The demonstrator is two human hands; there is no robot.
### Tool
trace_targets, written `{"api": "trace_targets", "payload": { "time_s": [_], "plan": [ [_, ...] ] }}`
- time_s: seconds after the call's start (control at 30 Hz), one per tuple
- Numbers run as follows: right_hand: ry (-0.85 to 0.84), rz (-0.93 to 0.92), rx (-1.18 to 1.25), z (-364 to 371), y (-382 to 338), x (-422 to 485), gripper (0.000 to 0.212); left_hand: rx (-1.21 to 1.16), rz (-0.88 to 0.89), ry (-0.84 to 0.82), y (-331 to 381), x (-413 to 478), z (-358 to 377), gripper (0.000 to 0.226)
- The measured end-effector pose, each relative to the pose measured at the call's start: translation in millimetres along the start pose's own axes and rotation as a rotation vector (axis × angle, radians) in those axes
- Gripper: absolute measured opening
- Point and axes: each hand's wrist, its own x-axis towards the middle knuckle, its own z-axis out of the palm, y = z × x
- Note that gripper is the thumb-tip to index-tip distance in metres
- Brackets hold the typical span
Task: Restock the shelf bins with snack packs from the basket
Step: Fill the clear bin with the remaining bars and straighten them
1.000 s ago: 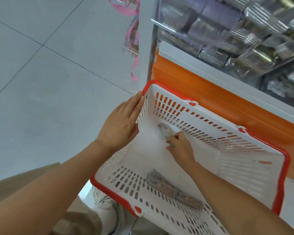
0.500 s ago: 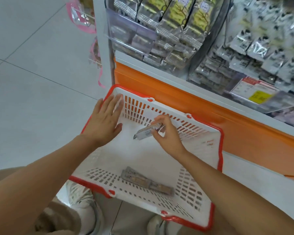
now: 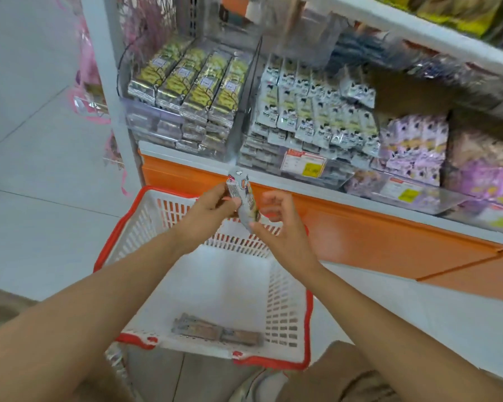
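Two hands meet over the far end of the white, red-rimmed basket point(image 3: 115, 236), with one snack pack point(image 3: 246, 198) between them. The left hand point(image 3: 209, 208) grips this silvery pack around its upper half, fingers and thumb curled round it, so that it stands nearly upright above the basket's far rim. The right hand point(image 3: 282, 227) is just beside it. Its thumb tip touches the pack's lower end and its other fingers are loosely curled, apart from the wrapper. I cannot tell whether this hand pinches the pack or only touches it. Down inside the basket, against its near wall, lies a second pack point(image 3: 215, 333), long, flat, brownish and blurred. Beyond the basket's far rim runs an orange panel point(image 3: 375, 236), and above that stand the clear-fronted shelf bins point(image 3: 145, 120). The bin beyond the basket's far left corner holds rows of yellow-green packs point(image 3: 192, 82). The bin beyond its far right corner holds small white packs point(image 3: 311, 105), and further to the right of the basket are purple packs point(image 3: 413, 146).
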Motion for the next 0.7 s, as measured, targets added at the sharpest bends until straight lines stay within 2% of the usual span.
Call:
{"api": "trace_targets", "payload": {
  "time_s": [0.23, 0.33, 0.43, 0.57, 0.63, 0.7],
  "plan": [
    [0.132, -0.120, -0.151, -37, -22, -9, 0.026, -0.184, 0.037, -0.090, 43, -1, 30, 0.029],
    [0.175, -0.140, -0.169, -56, -36, -3, 0.024, -0.110, 0.106, -0.120, 59, 6, 36, 0.031],
    [0.278, -0.165, -0.139, -81, -53, 12, 0.025, 0.221, 0.275, -0.010, 78, 16, 34, 0.036],
    [0.416, -0.166, -0.164, -119, -72, 53, 0.019, 0.822, 0.597, 0.316, 86, 41, 16, 0.036],
    [0.467, -0.132, -0.211, -134, -75, 77, 0.016, 1.036, 0.593, 0.354, 86, 57, 5, 0.043],
    [0.495, -0.088, -0.304, -144, -73, 101, 0.016, 1.188, 0.512, 0.345, 84, 68, -6, 0.052]
  ]
}}
